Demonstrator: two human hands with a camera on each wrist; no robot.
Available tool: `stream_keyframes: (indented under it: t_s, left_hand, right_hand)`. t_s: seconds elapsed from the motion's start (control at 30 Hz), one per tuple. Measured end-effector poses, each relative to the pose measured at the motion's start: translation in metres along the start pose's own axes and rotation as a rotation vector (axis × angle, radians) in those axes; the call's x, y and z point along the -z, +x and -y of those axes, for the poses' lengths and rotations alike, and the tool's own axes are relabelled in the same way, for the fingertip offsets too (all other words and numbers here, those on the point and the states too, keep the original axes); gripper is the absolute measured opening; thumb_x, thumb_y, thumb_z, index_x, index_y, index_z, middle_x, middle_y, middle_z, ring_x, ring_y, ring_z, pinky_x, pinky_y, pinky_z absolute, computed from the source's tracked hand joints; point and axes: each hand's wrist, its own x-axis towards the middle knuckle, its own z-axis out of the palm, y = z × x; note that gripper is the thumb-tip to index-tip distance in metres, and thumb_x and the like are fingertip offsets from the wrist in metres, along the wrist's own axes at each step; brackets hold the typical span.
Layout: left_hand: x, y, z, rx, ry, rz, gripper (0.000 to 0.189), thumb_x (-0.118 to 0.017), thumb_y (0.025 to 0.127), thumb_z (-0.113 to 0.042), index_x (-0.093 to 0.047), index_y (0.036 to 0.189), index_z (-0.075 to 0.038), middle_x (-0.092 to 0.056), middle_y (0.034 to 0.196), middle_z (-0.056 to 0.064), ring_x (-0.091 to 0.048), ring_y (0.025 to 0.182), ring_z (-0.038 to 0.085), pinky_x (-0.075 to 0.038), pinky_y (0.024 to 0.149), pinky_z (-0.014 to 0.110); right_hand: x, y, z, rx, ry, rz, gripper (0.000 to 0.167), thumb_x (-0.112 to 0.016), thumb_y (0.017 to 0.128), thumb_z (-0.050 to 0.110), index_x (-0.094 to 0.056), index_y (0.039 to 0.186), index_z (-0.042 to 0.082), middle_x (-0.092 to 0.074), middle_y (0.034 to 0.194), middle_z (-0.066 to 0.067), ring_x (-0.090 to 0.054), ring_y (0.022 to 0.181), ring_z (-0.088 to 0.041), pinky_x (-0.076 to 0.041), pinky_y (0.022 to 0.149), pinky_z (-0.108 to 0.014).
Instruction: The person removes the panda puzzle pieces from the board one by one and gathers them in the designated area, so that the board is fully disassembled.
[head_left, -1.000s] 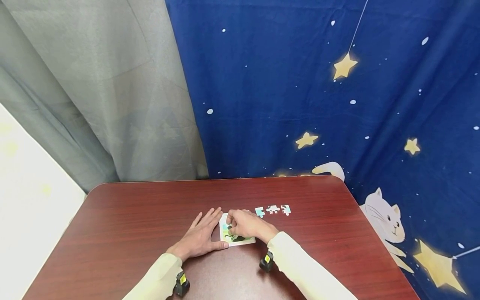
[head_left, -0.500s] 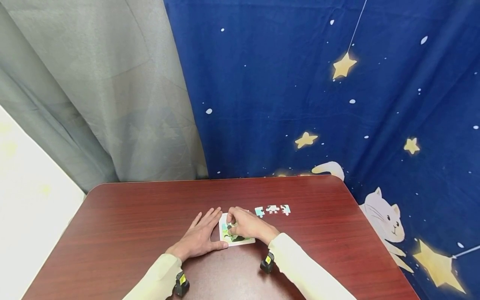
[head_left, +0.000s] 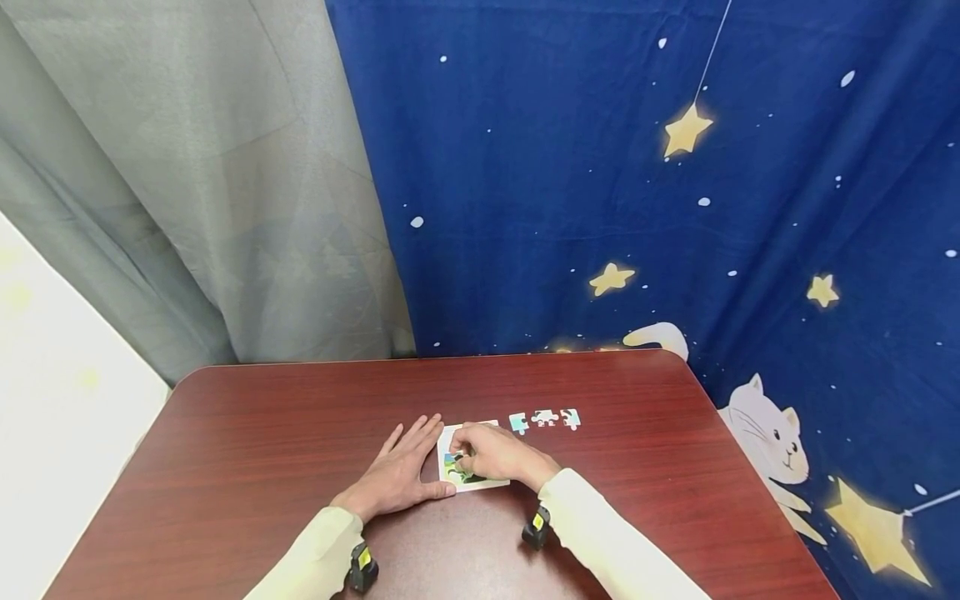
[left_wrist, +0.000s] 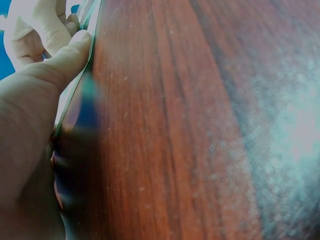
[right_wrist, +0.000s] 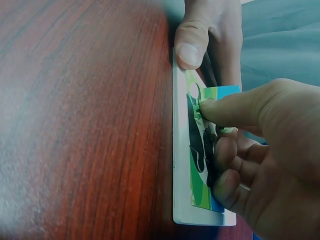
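Note:
A small white-framed jigsaw puzzle with a green, black and white picture lies on the table. My left hand rests flat along its left side, fingers stretched out, the thumb on the frame's near left corner. Over the picture, my right hand has curled fingers and pinches a puzzle piece with green and blue on it. That piece stands tilted up from the puzzle, seen in the right wrist view. The right hand hides much of the picture from the head view. In the left wrist view, the left thumb touches the frame edge.
Three loose puzzle pieces lie in a row behind and right of the frame: a light-blue one, a mostly white one and a light-blue and dark one. The reddish-brown table meets curtains at its back edge.
The right hand has shifted slightly toward the near left over the puzzle, and a blue patch now shows by its fingertips. The left hand keeps its place.

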Motion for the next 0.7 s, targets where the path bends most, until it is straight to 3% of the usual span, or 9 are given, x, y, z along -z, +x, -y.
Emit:
stream_keyframes:
  t_s: [0.33,0.57,0.7]
  left_hand:
    - [0.012,-0.004,-0.013,-0.026,-0.014,0.003,0.109,-0.073,0.089,-0.069,-0.035,0.165,-0.001,-0.032,0.176,0.016,-0.025,0.165,0.040,-0.013,0.131,0.068]
    - [0.013,-0.005,-0.015,-0.015,-0.005,0.013,0.108,-0.074,0.090,-0.066,-0.034,0.165,0.000,-0.031,0.176,0.017,-0.024,0.165,0.041,-0.013,0.131,0.067]
    - [0.013,-0.004,-0.015,-0.005,0.017,0.027,0.107,-0.074,0.090,-0.065,-0.034,0.166,-0.001,-0.030,0.177,0.015,-0.023,0.166,0.039,-0.012,0.133,0.065]
  right_hand:
    - [0.002,-0.004,0.000,0.046,0.040,0.017,0.005,-0.071,0.100,0.020,-0.076,0.102,0.018,-0.064,0.097,0.008,-0.052,0.080,-0.001,-0.045,0.073,-0.019]
    - [0.001,-0.006,-0.005,0.065,0.100,-0.028,0.024,-0.055,0.111,0.026,-0.077,0.111,0.018,-0.059,0.093,0.009,-0.051,0.082,-0.001,-0.045,0.075,-0.019]
    - [0.001,-0.010,-0.004,0.061,0.123,-0.062,0.027,-0.052,0.112,0.026,-0.077,0.111,0.015,-0.055,0.088,0.009,-0.049,0.078,-0.002,-0.043,0.072,-0.019]
